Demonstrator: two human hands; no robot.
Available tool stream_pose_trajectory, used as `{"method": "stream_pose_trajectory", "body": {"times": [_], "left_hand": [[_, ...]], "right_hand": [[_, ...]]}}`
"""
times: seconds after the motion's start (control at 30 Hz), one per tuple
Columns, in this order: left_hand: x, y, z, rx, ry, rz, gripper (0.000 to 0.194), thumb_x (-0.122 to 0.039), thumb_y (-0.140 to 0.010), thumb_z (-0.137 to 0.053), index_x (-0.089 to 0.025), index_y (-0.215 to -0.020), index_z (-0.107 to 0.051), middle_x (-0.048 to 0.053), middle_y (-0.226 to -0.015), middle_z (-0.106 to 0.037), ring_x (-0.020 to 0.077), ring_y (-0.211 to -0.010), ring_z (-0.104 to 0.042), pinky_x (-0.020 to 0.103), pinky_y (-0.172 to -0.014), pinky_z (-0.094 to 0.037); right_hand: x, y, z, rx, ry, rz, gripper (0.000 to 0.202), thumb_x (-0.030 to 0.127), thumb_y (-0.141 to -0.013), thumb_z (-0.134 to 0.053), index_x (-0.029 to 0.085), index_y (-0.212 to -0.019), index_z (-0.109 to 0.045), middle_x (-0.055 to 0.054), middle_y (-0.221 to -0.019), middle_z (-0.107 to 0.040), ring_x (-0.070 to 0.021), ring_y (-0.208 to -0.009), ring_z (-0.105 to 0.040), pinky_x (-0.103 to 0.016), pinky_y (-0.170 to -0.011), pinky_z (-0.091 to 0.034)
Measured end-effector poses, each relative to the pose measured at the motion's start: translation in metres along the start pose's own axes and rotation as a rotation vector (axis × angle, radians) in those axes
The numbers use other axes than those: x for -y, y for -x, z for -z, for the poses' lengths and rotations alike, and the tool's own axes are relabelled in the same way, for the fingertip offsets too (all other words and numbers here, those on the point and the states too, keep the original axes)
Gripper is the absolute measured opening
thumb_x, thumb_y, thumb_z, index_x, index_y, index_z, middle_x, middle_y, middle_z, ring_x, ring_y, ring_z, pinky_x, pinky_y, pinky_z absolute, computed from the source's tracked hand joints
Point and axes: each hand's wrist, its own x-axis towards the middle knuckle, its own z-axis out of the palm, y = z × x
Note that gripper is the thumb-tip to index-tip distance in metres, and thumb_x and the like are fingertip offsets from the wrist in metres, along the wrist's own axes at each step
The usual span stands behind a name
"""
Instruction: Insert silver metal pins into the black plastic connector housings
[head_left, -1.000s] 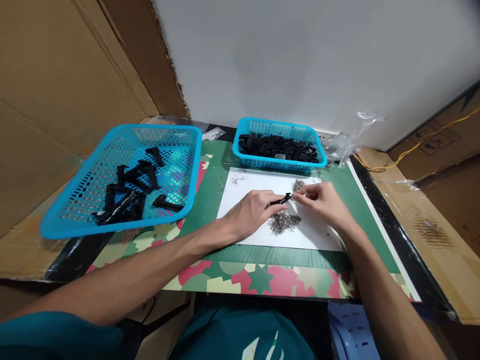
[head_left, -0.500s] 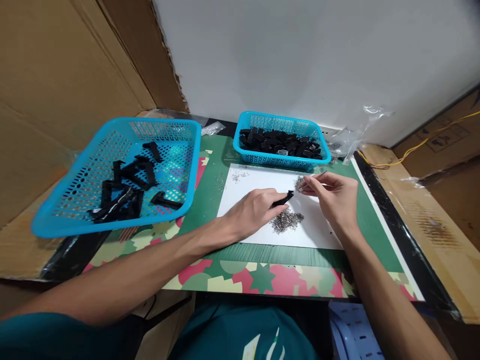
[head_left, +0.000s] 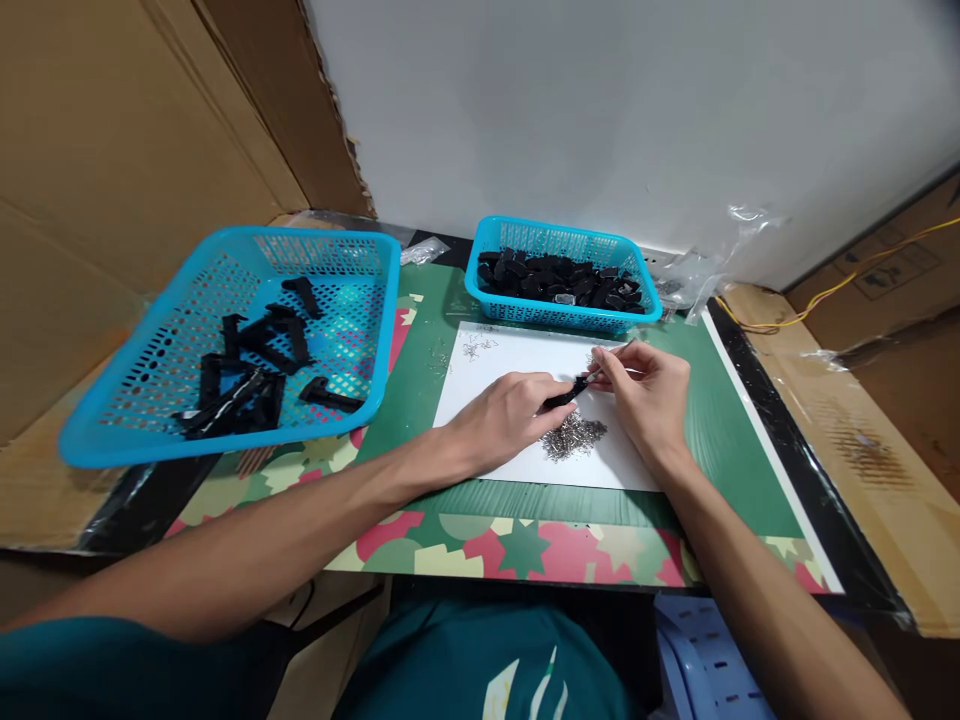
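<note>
Over a white sheet [head_left: 457, 385], my left hand [head_left: 517, 415] pinches a small black part [head_left: 562, 397] between thumb and fingers. My right hand [head_left: 643, 390] is closed on a thin metal tool, probably tweezers [head_left: 616, 352], whose tip meets the far end of the black part. Whether the tip grips anything is too small to tell. Just below the black part lies a heap of small metal pieces [head_left: 571, 437]. A second small pile [head_left: 598, 357] is partly hidden behind my right fingers. More thin pieces [head_left: 476, 345] are scattered at the sheet's upper left.
A large blue basket [head_left: 386, 340] at the left holds several long black parts [head_left: 262, 345]. Behind the sheet, a smaller blue basket [head_left: 555, 317] is filled with black pieces [head_left: 559, 280]. Clear plastic bags [head_left: 686, 275] lie at the back right, near a yellow cable [head_left: 817, 300].
My right hand has moved left with the tool, bringing its tip to the black part. My left hand still holds that part in nearly the same place. The view has shifted slightly.
</note>
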Motion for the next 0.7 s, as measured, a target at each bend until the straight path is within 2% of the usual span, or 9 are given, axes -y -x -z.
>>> {"method": "stream_pose_trajectory", "body": {"times": [0.23,0.5,0.7], "left_hand": [[0.0014,0.0006,-0.0011,-0.009,0.025,0.011,0.034,-0.031,-0.106,-0.058,-0.014,-0.132,-0.072,0.012,-0.117,-0.078,0.0248,-0.104,-0.074,0.039,-0.09,-0.057],[0.0035,0.0008,-0.0034,-0.025,0.007,-0.026,0.029,-0.033,-0.108,-0.056,-0.015,-0.12,-0.076,0.009,-0.101,-0.077,0.0217,-0.091,-0.072,0.036,-0.083,-0.054],[0.0015,0.0008,-0.0045,-0.032,-0.025,-0.015,0.031,-0.03,-0.107,-0.057,-0.013,-0.128,-0.073,0.01,-0.105,-0.078,0.0231,-0.094,-0.071,0.037,-0.083,-0.055]], "right_hand": [[0.0006,0.0019,0.0007,0.005,-0.003,0.015,0.024,0.038,-0.091,-0.075,0.017,-0.078,-0.074,-0.008,-0.079,-0.079,-0.0207,-0.066,-0.076,-0.036,-0.068,-0.066],[0.0052,0.0022,0.0017,0.015,0.076,0.066,0.026,0.038,-0.091,-0.074,0.018,-0.076,-0.073,-0.007,-0.074,-0.076,-0.0214,-0.065,-0.075,-0.038,-0.069,-0.065],[0.0063,0.0001,0.0038,0.065,0.107,0.102,0.026,0.035,-0.093,-0.071,0.019,-0.074,-0.068,-0.006,-0.07,-0.075,-0.0208,-0.062,-0.075,-0.038,-0.068,-0.064]]}}
